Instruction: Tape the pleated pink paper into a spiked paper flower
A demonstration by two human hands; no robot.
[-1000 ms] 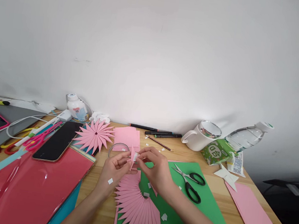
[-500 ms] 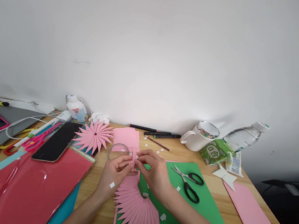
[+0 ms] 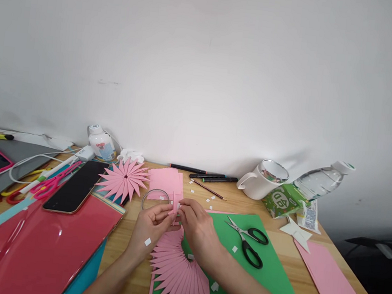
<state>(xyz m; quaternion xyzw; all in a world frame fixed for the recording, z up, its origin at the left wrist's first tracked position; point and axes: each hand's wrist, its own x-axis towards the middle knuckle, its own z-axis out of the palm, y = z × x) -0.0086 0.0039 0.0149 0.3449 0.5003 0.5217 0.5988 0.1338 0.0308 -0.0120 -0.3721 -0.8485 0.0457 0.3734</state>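
Note:
My left hand (image 3: 149, 229) and my right hand (image 3: 198, 230) meet over the table, both pinching the upper end of a fan of pointed pink paper strips (image 3: 181, 277). The pinched end (image 3: 175, 205) stands up between my fingertips, with a small white bit of tape on it. The fan spreads out below my hands onto a green sheet (image 3: 266, 273). A small white tape scrap (image 3: 147, 241) sticks to the back of my left hand. A finished pink paper flower (image 3: 124, 179) lies to the upper left.
Black-handled scissors (image 3: 249, 240) lie on the green sheet at right. A tape ring (image 3: 155, 196), pink paper squares (image 3: 166, 179), pens (image 3: 210, 177), a white mug (image 3: 261, 180), a water bottle (image 3: 321, 180), a phone (image 3: 76, 185), pink scissors (image 3: 52, 180) and red sheets (image 3: 36, 247) surround the hands.
My right hand has slid slightly left, its fingers closing tighter on the strip end against my left fingers. The fan has barely shifted.

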